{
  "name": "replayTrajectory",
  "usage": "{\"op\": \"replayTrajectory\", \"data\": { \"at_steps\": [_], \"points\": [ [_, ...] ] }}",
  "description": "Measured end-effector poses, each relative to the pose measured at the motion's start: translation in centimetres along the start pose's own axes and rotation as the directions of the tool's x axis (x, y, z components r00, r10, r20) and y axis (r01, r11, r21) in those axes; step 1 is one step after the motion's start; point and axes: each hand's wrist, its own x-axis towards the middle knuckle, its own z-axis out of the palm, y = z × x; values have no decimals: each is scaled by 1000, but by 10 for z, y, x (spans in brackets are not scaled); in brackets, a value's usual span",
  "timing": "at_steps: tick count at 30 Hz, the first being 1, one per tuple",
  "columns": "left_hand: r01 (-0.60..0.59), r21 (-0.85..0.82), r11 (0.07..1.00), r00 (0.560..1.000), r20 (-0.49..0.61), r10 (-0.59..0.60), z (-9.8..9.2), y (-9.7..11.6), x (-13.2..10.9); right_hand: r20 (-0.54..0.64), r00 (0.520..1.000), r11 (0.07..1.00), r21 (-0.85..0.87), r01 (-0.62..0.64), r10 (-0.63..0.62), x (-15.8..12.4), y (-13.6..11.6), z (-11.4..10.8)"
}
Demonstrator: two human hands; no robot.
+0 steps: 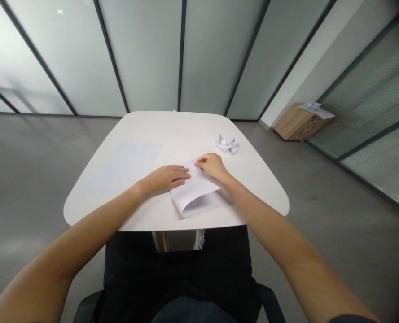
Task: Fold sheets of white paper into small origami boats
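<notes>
A sheet of white paper lies on the near part of the white table, bent over into a loose curved fold at its lower end. My left hand lies across the sheet's left side, with fingertips on the paper. My right hand grips the sheet's upper edge between its fingers. Beyond my right hand, a small folded paper boat stands apart from both hands. A flat pale sheet of paper lies to the left of my left hand, not touching it.
The rounded table edge runs just past my forearms, above my dark-clothed lap and a black chair. A low wooden cabinet with papers on top stands at the right. Frosted glass walls and grey floor surround the table.
</notes>
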Motion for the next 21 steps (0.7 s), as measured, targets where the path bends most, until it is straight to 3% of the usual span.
{"op": "replayTrajectory", "data": {
  "at_steps": [6,13,17,21],
  "points": [
    [9,152,988,1000,21,-12,-3,15,-1,5,1000,999,-38,28,-28,0,1,0],
    [2,277,961,999,33,-12,7,29,0,-4,1000,999,-44,24,-24,-2,3,1],
    [1,283,959,1000,27,-9,9,30,1,4,999,999,-7,37,-37,-10,3,-11],
    [-5,251,968,1000,9,3,10,29,2,111,990,996,19,-90,87,-33,0,-34]
  ]
}}
